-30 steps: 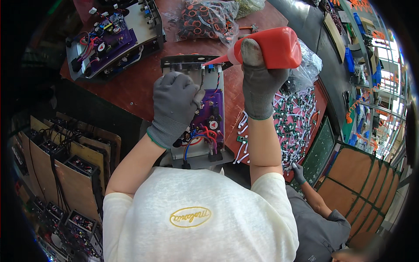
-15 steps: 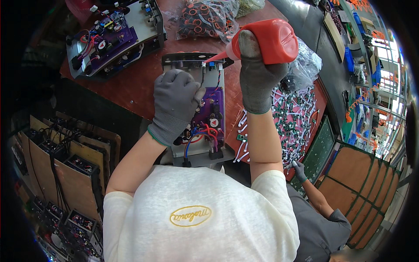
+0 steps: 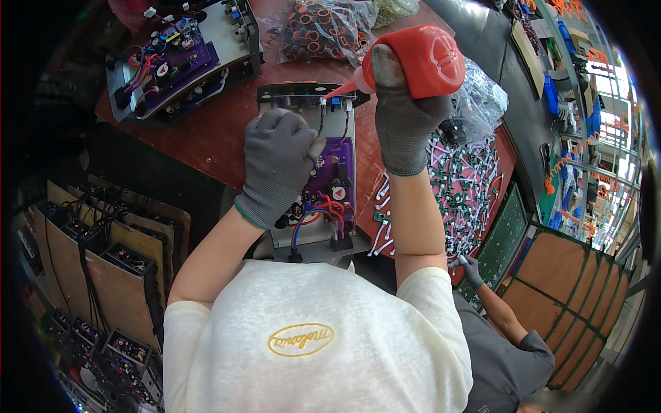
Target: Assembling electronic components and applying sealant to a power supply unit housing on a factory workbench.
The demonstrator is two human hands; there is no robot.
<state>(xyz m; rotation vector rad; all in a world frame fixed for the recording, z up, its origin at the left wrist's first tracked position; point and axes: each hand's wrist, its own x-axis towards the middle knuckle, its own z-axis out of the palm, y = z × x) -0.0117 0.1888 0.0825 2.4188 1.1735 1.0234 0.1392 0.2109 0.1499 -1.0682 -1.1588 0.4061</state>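
In my gloved right hand (image 3: 411, 127) is a red squeeze bottle (image 3: 430, 60), tilted so that its thin nozzle points left and down. The nozzle tip is at a white connector (image 3: 323, 102) near the far panel of a metal chassis (image 3: 284, 237). My gloved left hand (image 3: 279, 155) is closed over the chassis, its thumb and finger pinching a dark cable (image 3: 321, 122) that runs to that connector. Beside the hand lies a purple circuit board (image 3: 337, 168) with red and blue wires. Part of the board is hidden under my left hand.
A similar chassis assembly (image 3: 186, 62) stands at the far left on the red table (image 3: 206, 148). Bagged black and orange parts (image 3: 323, 31) lie at the back. Small boards with white leads (image 3: 465, 186) cover the right side, where a co-worker's gloved hand (image 3: 471, 270) reaches in.
The bottle and my right hand have shifted slightly left and up, with the nozzle tip still at the connector. My left hand has barely moved.
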